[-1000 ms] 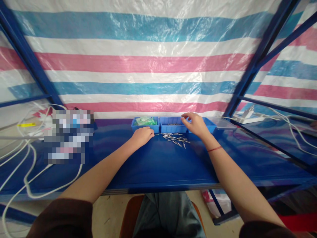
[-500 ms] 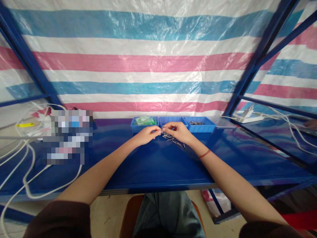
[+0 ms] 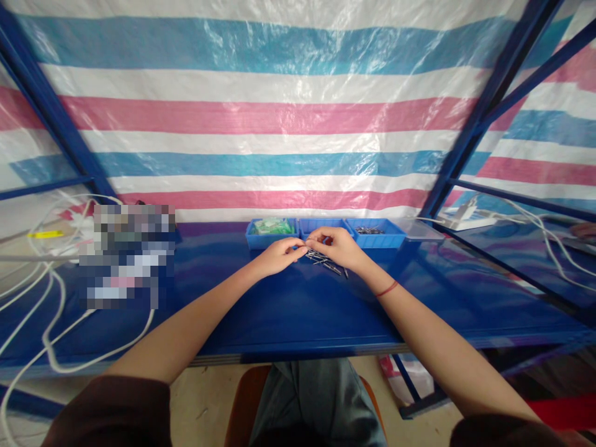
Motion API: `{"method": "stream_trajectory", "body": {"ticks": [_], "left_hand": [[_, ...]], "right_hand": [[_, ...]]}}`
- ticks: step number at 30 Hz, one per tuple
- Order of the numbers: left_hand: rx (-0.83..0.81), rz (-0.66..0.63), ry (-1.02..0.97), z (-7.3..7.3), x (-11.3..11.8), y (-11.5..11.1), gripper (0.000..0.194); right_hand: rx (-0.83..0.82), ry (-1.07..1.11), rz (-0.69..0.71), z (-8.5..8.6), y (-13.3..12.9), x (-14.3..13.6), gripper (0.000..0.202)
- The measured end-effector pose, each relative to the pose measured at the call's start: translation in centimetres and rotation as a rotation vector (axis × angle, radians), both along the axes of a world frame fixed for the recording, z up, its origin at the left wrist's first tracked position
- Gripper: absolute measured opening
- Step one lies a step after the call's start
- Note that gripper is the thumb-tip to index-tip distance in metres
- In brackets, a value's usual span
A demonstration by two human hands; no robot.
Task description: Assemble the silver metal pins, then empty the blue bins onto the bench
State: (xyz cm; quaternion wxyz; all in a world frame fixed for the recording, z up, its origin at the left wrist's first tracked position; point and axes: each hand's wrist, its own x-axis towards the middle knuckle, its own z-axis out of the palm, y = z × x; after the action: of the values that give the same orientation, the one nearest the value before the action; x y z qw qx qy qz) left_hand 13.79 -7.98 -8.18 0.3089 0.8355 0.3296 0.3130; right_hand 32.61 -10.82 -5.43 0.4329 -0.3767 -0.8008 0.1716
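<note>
My left hand [image 3: 282, 256] and my right hand [image 3: 336, 247] meet at their fingertips, just in front of the blue bins. Both are pinched closed around something too small to make out. Several thin dark metal pieces [image 3: 328, 263] lie on the blue table [image 3: 298, 310], partly under my right hand. Behind my left hand is a blue bin [image 3: 254, 238] with green and clear contents. The middle blue bin [image 3: 321, 226] is partly hidden by my right hand. Another blue bin [image 3: 391, 238], at the right, holds small dark metal pieces.
A clear lid or tray [image 3: 424, 231] lies right of the bins. White cables [image 3: 58, 347] loop over the table's left side beside a blurred-out area. A power strip [image 3: 470, 218] sits at the back right. Blue metal posts [image 3: 459, 146] frame the striped sheet.
My left hand has shifted slightly right, and its fingertips are closer to those of my right hand. The bins and the metal pieces on the table look unmoved.
</note>
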Motion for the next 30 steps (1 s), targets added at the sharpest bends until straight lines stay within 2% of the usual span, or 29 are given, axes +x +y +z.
{"method": "stream_trajectory", "body": {"ticks": [2, 8, 10, 12, 15, 18, 21, 23, 26, 28, 30], "left_hand": [[0.038, 0.02, -0.022, -0.1, 0.1, 0.0, 0.03], [0.241, 0.189, -0.105, -0.2, 0.5, -0.2, 0.021], [0.265, 0.216, -0.098, -0.4, 0.6, -0.3, 0.025], [0.315, 0.209, -0.03, -0.8, 0.8, -0.4, 0.028], [0.451, 0.136, 0.133, -1.3, 0.8, -0.4, 0.025], [0.539, 0.052, 0.262, -1.6, 0.9, -0.2, 0.026], [0.544, 0.008, 0.343, -1.6, 0.9, 0.0, 0.025], [0.532, 0.007, 0.352, -1.6, 1.0, 0.1, 0.022], [0.498, 0.018, 0.306, -1.6, 1.1, 0.1, 0.019], [0.443, 0.059, 0.233, -1.6, 1.1, 0.1, 0.018], [0.366, 0.136, 0.12, -1.6, 1.1, 0.2, 0.017]], "right_hand": [[0.036, -0.021, -0.003, 0.0, -0.1, 0.0, 0.021], [0.093, -0.176, -0.025, 0.1, 0.5, 0.8, 0.014], [0.096, -0.185, -0.092, 0.4, 1.1, 1.9, 0.015], [0.118, -0.156, -0.265, 0.8, 1.7, 3.5, 0.016], [0.131, -0.132, -0.691, 1.2, 2.5, 6.6, 0.017], [0.105, -0.127, -0.903, 0.9, 2.9, 9.3, 0.024], [0.114, -0.135, -1.014, 0.4, 3.1, 10.4, 0.032], [0.139, -0.141, -1.025, 0.4, 3.1, 10.3, 0.035], [0.156, -0.17, -0.918, 0.9, 3.0, 9.1, 0.031], [0.135, -0.214, -0.77, 1.2, 2.8, 7.7, 0.023], [0.063, -0.251, -0.511, 1.2, 2.3, 6.1, 0.017]]}}
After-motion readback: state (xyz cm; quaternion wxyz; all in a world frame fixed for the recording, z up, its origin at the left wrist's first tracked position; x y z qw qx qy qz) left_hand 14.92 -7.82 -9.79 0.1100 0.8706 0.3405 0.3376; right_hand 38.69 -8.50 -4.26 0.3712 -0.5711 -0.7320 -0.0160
